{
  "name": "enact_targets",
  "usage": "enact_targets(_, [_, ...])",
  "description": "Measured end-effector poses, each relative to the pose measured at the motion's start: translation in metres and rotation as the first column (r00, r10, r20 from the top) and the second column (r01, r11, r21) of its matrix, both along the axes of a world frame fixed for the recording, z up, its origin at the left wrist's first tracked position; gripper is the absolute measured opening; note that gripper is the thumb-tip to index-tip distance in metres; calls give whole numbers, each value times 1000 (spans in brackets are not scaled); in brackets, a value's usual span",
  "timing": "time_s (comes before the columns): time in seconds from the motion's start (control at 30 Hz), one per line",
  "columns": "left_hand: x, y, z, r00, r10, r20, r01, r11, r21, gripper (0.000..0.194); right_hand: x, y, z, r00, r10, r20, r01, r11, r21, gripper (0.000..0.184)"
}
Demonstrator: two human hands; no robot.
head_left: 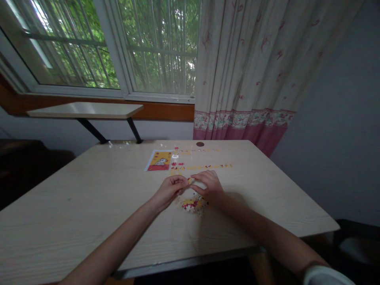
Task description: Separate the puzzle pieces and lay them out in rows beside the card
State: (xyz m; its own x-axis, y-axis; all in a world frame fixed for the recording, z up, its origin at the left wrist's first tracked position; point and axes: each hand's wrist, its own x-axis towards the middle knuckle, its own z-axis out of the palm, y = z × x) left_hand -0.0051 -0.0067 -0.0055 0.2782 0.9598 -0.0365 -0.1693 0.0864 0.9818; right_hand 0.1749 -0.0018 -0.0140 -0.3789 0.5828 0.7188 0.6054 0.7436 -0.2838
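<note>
Both of my hands meet over the middle of a pale wooden table point(89, 206). My left hand point(171, 189) is curled with its fingertips pinched. My right hand point(209, 184) is also pinched. Between the two sets of fingertips sits a small yellow puzzle piece point(190, 181). Just below my hands lies a small heap of loose puzzle pieces point(193, 205), yellow, red and white. Beyond my hands run two joined rows of yellow pieces point(204, 167) point(198, 151). A yellow and red picture card point(160, 160) with a white animal on it lies to their left.
A dark round hole point(200, 144) is at the table's far edge. A narrow wall shelf point(86, 110) on black brackets hangs under the barred window point(118, 43). A cream and pink curtain point(252, 71) hangs at the right. Dark furniture point(26, 162) stands at the left.
</note>
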Motion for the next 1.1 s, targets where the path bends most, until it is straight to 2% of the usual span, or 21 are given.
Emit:
enact_targets(0.17, [0, 0, 1, 996, -16, -85, 18, 1000, 22, 27, 1, 2, -3, 998, -14, 56, 14, 1000, 5, 29])
enact_targets(0.4, [-1, 1, -1, 987, -2, -161, 16, 996, 83, 27, 4, 3, -4, 999, -22, 34, 20, 999, 34, 21])
enact_targets(0.53, [-5, 4, -1, 967, 54, -248, -7, 982, 186, 24, 11, 6, 2, 998, -57, 26, 56, 998, 37, 21])
enact_targets(0.67, [-11, 6, 0, 913, 69, -401, 55, 955, 290, 22, 23, 10, 7, 993, -116, -26, 117, 992, 47, 21])
enact_targets(0.9, [-18, 2, -1, 812, 12, -584, 234, 909, 344, 21, 31, 12, 8, 990, -120, -75, 124, 990, 60, 21])
enact_targets(1.0, [-26, -1, 0, 740, 44, -671, 298, 873, 386, 20, 31, 14, 7, 990, -115, -81, 120, 991, 63, 21])
enact_targets(1.1, [-37, -4, 0, 697, 117, -707, 290, 857, 427, 23, 31, 17, 6, 990, -117, -74, 119, 992, 35, 21])
